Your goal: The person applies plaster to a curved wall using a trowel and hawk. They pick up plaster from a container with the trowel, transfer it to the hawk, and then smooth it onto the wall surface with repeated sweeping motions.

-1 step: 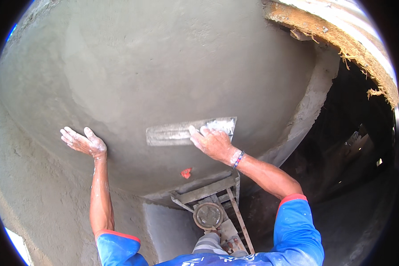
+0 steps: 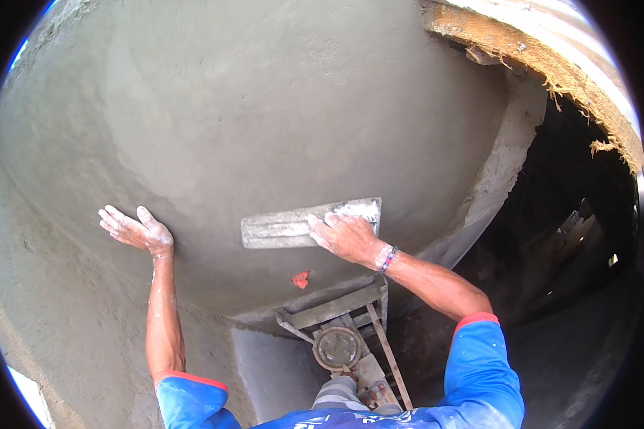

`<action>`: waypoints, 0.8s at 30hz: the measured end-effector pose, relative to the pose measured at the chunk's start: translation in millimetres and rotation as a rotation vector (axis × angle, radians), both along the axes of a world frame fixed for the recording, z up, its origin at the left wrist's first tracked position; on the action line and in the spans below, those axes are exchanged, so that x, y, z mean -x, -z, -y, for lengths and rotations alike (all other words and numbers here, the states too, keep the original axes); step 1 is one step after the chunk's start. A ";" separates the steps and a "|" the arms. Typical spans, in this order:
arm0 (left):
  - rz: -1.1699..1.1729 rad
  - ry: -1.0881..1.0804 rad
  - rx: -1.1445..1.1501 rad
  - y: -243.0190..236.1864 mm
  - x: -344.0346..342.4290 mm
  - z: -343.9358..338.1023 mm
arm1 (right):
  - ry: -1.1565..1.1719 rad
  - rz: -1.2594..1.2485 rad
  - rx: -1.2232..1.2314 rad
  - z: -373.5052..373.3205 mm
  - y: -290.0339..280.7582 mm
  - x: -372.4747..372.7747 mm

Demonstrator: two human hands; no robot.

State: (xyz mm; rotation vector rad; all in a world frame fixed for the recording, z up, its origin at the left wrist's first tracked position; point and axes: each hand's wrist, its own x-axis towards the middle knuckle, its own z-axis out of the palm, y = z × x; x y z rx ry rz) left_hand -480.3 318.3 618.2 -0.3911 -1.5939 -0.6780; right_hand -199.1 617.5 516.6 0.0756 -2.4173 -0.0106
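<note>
A long plastering trowel (image 2: 279, 229), smeared with grey and white, lies against the damp grey plastered wall (image 2: 286, 129). My right hand (image 2: 347, 237) is closed around its handle, which is mostly hidden by the fingers. A beaded bracelet (image 2: 388, 259) circles my right wrist. To the left, my left hand (image 2: 139, 230) rests with spread fingers against the plaster, holding nothing; white residue coats its fingertips. A small orange-red patch (image 2: 300, 279) shows on the wall below the trowel.
Beneath me is a wooden scaffold or ladder (image 2: 336, 306), with a round bucket of grey mix (image 2: 338, 347) near my foot. A dark opening (image 2: 565, 186) lies to the right. Above it hangs a frayed, fibrous board edge (image 2: 544, 68).
My right hand has shifted the trowel slightly down the wall and a little to the right at its left end. The left hand stays nearly in place.
</note>
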 end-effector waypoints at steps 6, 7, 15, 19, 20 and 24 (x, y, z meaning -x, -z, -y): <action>-0.013 0.013 0.003 -8.3 -0.9 -2.0 | 0.185 -0.666 -0.110 -95.7 -157.1 -65.6; -0.002 0.013 0.032 -6.7 -1.5 0.4 | 0.221 -0.693 0.066 -109.7 -182.4 -73.1; -0.009 0.038 0.008 -7.7 -3.5 4.6 | 0.250 -0.519 0.106 -82.1 -28.0 -25.3; 0.004 0.016 -0.006 3.3 2.2 -0.5 | 0.110 -0.128 0.163 -8.6 126.0 -19.2; -0.008 0.011 0.001 2.9 4.9 -2.6 | 0.071 -0.039 0.212 -4.3 134.0 -23.6; -0.074 -0.035 0.035 -17.6 8.7 21.3 | 0.208 -0.454 0.353 -61.7 105.2 -58.4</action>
